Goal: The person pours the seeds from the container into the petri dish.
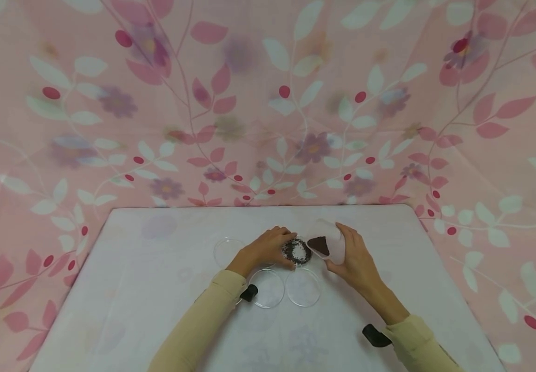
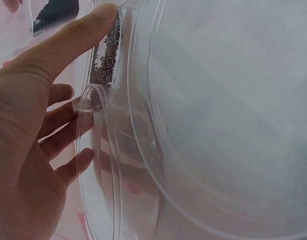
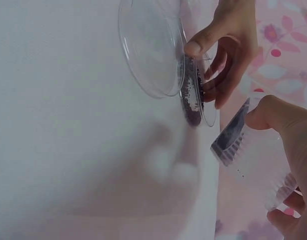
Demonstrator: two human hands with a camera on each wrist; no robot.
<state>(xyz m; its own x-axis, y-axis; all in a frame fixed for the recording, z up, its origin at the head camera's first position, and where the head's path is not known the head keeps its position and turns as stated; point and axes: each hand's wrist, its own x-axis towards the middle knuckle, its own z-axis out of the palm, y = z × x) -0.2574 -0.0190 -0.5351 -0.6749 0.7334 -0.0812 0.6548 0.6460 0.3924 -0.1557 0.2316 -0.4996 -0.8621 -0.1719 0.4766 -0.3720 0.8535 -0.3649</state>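
My left hand (image 1: 270, 245) holds a round clear petri dish (image 1: 298, 251) by its rim, thumb on one side and fingers on the other. Small dark granules lie in the dish, mostly around its edge, with a pale bare patch in the middle. To the right of the dish, my right hand (image 1: 358, 261) grips a clear ribbed plastic cup (image 3: 263, 160). The cup is tilted towards the dish, and dark granules (image 1: 319, 246) are gathered at its lower side. In the left wrist view, the thumb touches the rim of the granule dish (image 2: 106, 60).
Several more clear petri dishes stand close by: one in front (image 1: 267, 307), another front right (image 1: 303, 306), and one behind the left wrist (image 1: 216, 251). A white cloth covers the table (image 1: 156, 320). Pink floral fabric (image 1: 258, 103) hangs behind it.
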